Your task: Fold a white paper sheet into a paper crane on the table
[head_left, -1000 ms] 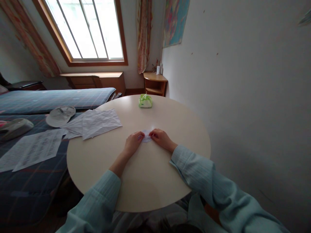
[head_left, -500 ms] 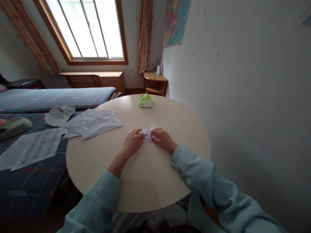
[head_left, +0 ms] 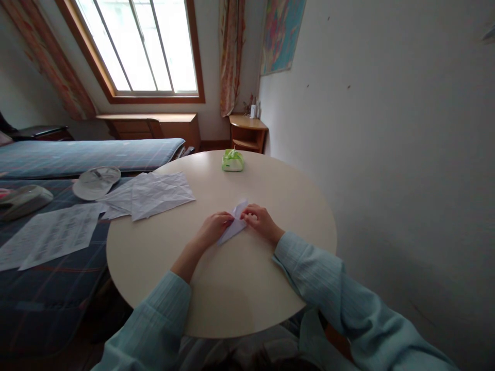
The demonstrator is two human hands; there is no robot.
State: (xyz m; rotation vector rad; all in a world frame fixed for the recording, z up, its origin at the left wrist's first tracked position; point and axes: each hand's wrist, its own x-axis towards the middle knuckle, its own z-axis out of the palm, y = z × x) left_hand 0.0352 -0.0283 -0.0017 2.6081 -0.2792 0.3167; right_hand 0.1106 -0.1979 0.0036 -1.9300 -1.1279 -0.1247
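A small folded white paper lies slanted on the round cream table, one pointed tip raised toward the far side. My left hand pinches its left edge, fingers curled on it. My right hand grips the paper's right side with closed fingers. Both arms wear light blue sleeves.
Crumpled white sheets lie at the table's left edge. A green tissue pack stands at the far side. On the bed at left are printed papers, a white cap and a grey object. A white wall runs close on the right.
The paper has turned from lying flat between my hands to a slanted, elongated shape with its tip lifted. Both hands stayed in about the same spot.
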